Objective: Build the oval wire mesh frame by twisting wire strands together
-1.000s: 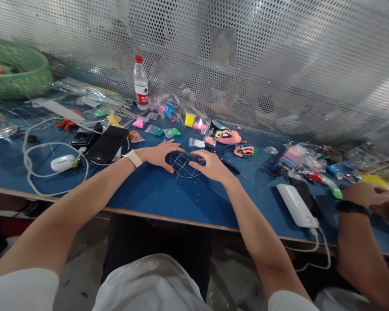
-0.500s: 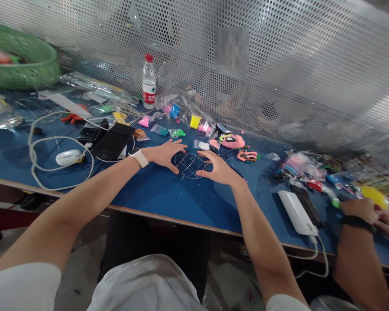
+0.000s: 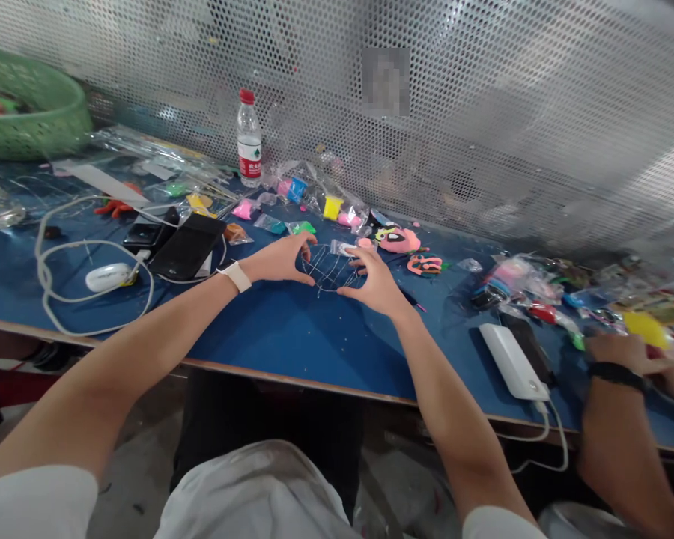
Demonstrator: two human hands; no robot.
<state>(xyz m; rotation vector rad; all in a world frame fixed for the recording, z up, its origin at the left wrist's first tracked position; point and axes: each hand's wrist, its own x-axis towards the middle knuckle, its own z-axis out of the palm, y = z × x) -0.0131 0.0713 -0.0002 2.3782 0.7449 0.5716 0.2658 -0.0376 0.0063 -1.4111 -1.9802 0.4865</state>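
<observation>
A round, thin wire mesh of crossed silvery strands sits between my two hands, just above or on the blue tabletop. My left hand grips its left edge, thumb at the near side and fingers at the far side. On the opposite edge, my right hand holds it the same way, fingers curved around the rim. The mesh looks bowed; whether it touches the table I cannot tell. Beyond it lie a small white packet and a pink clay figure.
Left are a black phone, a coiled white cable and a green basket. A water bottle stands before the perforated metal panel. Right are a white power bank and another person's hand.
The mesh has gone from looking flat to bowed, with its grid lines shifted. My fingers have closed in further around its edges. The whole view has shifted slightly.
</observation>
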